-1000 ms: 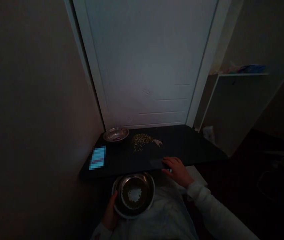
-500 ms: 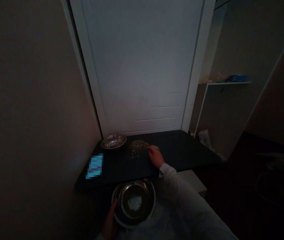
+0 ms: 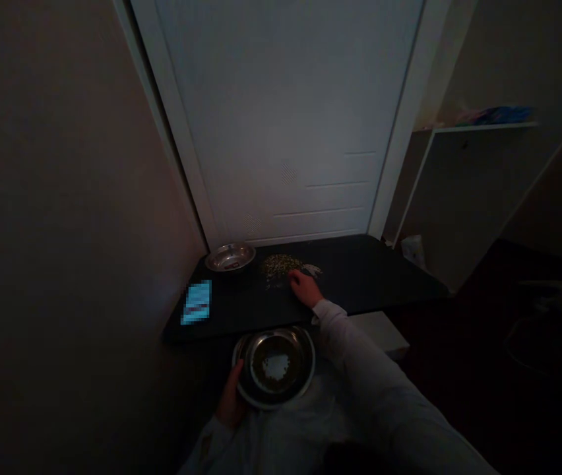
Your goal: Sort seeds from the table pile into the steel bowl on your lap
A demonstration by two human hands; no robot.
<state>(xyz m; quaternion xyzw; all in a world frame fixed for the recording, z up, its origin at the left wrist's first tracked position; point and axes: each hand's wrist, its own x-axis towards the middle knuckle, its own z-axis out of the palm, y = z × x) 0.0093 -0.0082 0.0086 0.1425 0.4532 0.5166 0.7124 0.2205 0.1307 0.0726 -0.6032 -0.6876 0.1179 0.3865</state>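
My left hand (image 3: 231, 401) grips the left rim of a shiny metal bowl (image 3: 309, 369) below the table's front edge. Inside it sits a smaller metal bowl (image 3: 256, 353), with small greenish grains (image 3: 283, 379) around its bottom. My right hand (image 3: 305, 288) is over the dark table, its fingers drawn together at the near edge of a spread pile of grains (image 3: 281, 265). Whether a grain is between those fingertips is too small to see. A little heap of pale pieces (image 3: 313, 270) lies just right of the pile.
Another metal bowl (image 3: 231, 257) stands at the back left of the dark table (image 3: 374, 270). A blurred-out bright blue patch (image 3: 196, 302) is in front of it. A white door (image 3: 281, 119) rises behind, a wall borders the left, and a white box (image 3: 380, 332) is below right.
The whole view has shifted, so the table appears higher. My right hand has moved slightly left and nearer along the pile, uncovering the pale heap. My left hand still holds the bowl.
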